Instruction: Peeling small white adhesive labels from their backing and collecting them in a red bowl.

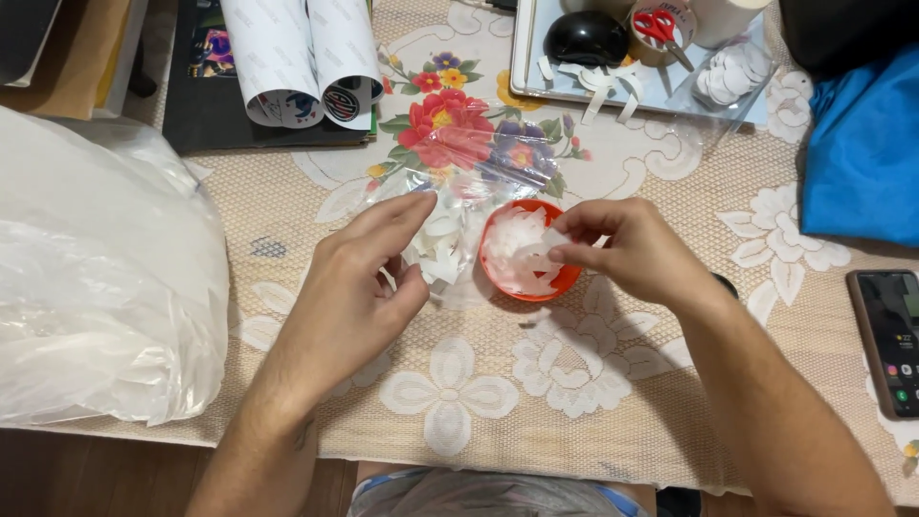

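Over a lace-covered counter (574, 402), the right hand (627, 251) pinches one white paper piece (553, 241) from the small orange bowl (570, 280); the left hand (369, 278), fingers loosely apart, steadies a clear plastic bag (469, 158) best kept flat and open

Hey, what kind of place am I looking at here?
Probably a craft table at home: a lace floral tablecloth, red-handled scissors on a tray, and both hands picking white paper cutouts from an orange bowl.

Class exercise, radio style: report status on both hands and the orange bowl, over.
Left hand resting on clear bag of white cutouts. Right hand pinching a white piece over orange bowl. Nothing in the way.
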